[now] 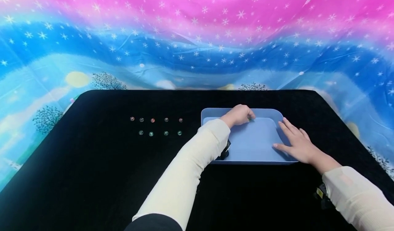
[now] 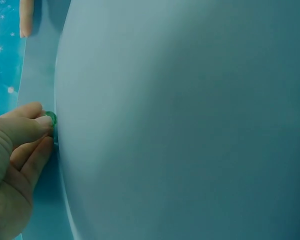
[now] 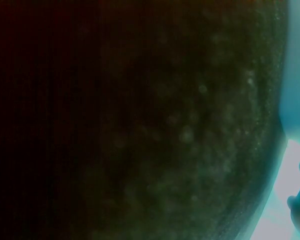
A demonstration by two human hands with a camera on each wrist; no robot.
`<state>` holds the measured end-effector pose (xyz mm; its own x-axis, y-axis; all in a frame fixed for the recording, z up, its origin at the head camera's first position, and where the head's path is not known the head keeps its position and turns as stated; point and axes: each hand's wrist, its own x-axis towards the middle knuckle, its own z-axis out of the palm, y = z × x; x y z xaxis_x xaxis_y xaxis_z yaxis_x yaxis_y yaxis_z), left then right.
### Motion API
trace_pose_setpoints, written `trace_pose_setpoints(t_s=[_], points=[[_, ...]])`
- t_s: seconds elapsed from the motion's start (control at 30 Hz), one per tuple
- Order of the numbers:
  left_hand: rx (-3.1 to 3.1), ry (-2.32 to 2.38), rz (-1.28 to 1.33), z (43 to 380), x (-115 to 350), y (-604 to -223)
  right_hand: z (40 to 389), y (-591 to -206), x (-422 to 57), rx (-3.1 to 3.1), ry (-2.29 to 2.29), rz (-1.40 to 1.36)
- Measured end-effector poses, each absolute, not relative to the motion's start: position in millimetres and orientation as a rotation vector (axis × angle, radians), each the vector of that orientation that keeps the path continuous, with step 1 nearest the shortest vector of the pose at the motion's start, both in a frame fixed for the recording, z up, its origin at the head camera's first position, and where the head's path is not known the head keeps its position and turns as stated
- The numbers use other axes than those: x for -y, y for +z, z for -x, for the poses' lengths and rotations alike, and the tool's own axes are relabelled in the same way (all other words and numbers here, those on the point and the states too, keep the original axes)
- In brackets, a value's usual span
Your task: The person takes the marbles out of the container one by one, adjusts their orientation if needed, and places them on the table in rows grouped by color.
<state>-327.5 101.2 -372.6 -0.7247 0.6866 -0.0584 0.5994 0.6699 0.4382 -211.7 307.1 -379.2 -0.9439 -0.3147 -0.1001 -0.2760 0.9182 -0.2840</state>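
Note:
Over the back part of a pale blue rectangular tray (image 1: 252,142), my left hand (image 1: 238,115) pinches a small green glass marble (image 2: 51,116) between thumb and fingers. The left wrist view shows this left hand (image 2: 15,160) close to the tray's inner edge, partly covering the marble. At the tray's right side rests my right hand (image 1: 297,142), fingers spread and fairly straight against the wall and rim. A fingertip of it also appears at the top left of the left wrist view. The right wrist view is mostly dark and blurred.
Left of the tray, several glass marbles lie in two rows on the black tabletop (image 1: 92,176): reddish and clear marbles (image 1: 152,120) behind, green marbles (image 1: 166,133) in front. A colourful snowflake-patterned cloth (image 1: 197,36) hangs behind the table.

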Motion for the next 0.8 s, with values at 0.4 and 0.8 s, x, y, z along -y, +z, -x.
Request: trace_pose_setpoints(t_s=[0.4,0.8], points=[[-2.69,0.612,-0.998,327,-98,-373,210,-379,-307,-2.955,-0.421,0.481],[-2.633,0.814,-0.95,323,-91,-362,209,-379,-306,-2.968,-0.404,0.463]])
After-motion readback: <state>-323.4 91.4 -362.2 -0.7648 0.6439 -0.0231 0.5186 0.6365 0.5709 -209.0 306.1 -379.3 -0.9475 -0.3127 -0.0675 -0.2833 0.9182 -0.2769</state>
